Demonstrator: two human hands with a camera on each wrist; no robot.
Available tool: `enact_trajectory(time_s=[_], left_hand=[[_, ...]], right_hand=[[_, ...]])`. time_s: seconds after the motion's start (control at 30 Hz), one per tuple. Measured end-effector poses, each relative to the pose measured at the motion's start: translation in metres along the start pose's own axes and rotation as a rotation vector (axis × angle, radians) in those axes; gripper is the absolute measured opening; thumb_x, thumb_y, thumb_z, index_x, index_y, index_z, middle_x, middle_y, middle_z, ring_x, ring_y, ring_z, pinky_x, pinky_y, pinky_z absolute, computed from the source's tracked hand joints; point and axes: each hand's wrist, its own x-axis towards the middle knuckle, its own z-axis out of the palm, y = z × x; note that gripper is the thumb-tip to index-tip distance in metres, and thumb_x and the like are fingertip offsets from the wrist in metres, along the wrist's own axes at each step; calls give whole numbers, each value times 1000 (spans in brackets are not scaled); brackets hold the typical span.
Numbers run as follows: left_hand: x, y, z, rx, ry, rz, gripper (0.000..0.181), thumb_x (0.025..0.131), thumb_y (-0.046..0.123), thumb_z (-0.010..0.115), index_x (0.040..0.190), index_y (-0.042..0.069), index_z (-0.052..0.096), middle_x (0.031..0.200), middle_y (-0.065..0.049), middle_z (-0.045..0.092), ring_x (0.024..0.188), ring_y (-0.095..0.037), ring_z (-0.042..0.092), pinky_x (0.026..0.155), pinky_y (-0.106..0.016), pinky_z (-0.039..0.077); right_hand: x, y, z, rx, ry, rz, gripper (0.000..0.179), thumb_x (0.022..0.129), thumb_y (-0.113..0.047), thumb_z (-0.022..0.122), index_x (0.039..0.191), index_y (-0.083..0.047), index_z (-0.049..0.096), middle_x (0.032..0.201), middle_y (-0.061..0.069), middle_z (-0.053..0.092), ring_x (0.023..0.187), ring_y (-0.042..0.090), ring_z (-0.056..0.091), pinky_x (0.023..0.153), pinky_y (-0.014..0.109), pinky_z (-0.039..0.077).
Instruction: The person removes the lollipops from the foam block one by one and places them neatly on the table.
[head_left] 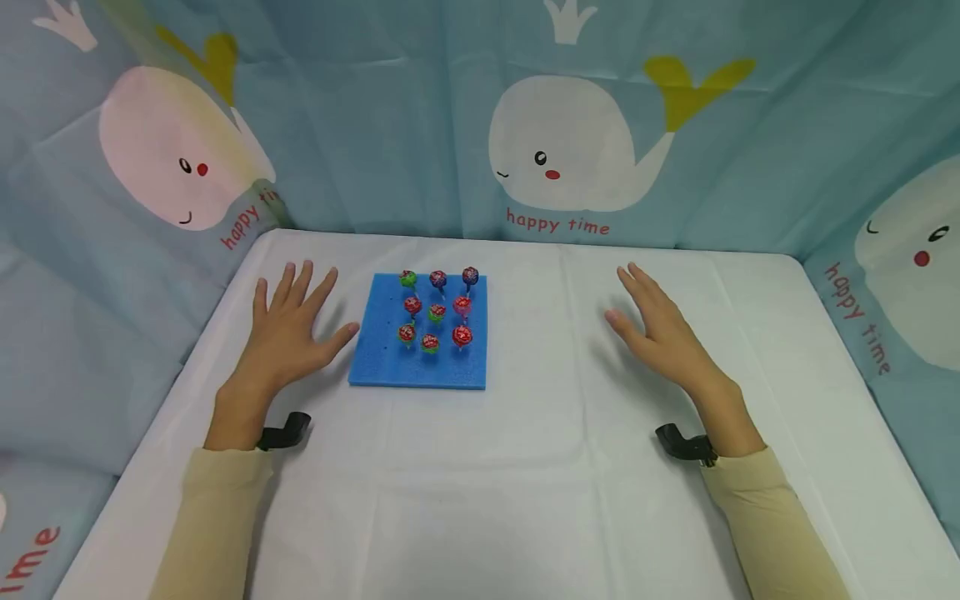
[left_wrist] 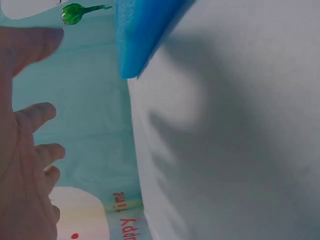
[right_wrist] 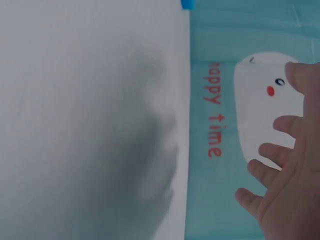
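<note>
A blue foam board lies left of the table's middle in the head view. Several lollipops with red, green and dark wrappers stand upright in it, among them a green lollipop at the back left and a red lollipop at the front right. My left hand hovers just left of the board, fingers spread, holding nothing. In the left wrist view, a green lollipop shows beyond the thumb. Well to the right of the board, my right hand is held over the table with straight fingers and nothing in it.
A white cloth covers the table. Behind and beside it hangs a blue curtain printed with whales. Each wrist wears a black camera mount, a left mount and a right mount.
</note>
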Motion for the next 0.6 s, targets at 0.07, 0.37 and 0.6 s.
enact_trajectory(time_s=[0.07, 0.37, 0.6], left_hand=[[0, 2, 3, -10, -1, 11, 91, 96, 59, 62, 170, 22, 23, 179, -20, 12, 168, -42, 0, 131, -69, -11], [2, 7, 11, -27, -15, 48, 86, 96, 52, 66, 167, 19, 33, 173, -25, 28, 164, -47, 17, 131, -73, 6], [5, 13, 11, -47, -49, 47, 83, 96, 51, 67, 166, 18, 36, 170, -26, 33, 161, -50, 24, 127, -79, 11]], right_hand=[[1, -7, 7, -1, 1, -17, 73, 108, -39, 59, 169, -14, 29, 178, 15, 21, 165, 42, 20, 129, 71, 20], [10, -38, 42, -30, -16, -144, 62, 104, -28, 68, 158, -8, 47, 168, 18, 41, 156, 40, 40, 126, 63, 35], [19, -65, 62, -66, -50, -208, 57, 103, -31, 68, 154, -8, 53, 162, 16, 50, 150, 37, 49, 124, 60, 41]])
